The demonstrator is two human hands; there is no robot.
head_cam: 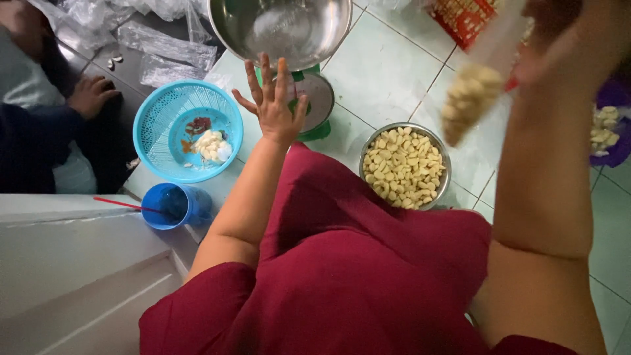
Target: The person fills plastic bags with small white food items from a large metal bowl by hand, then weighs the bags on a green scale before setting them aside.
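Observation:
My left hand (275, 98) is held out with fingers spread and nothing in it, just below a large steel bowl (282, 26) that stands on a green kitchen scale (315, 105). My right hand (565, 49) is raised at the upper right and grips a clear plastic bag of peeled garlic cloves (470, 98), blurred, hanging above the tiled floor. Below the bag stands a smaller steel bowl (442, 154) full of peeled garlic cloves. My dark red garment fills the lower middle of the view.
A light blue plastic basket (158, 112) with a few cloves and red bits lies at left. A blue cup (172, 205) with a red straw stands beside it. Another person's hand (92, 95) rests at far left near clear plastic bags (164, 46). A purple container (611, 131) of cloves is at right.

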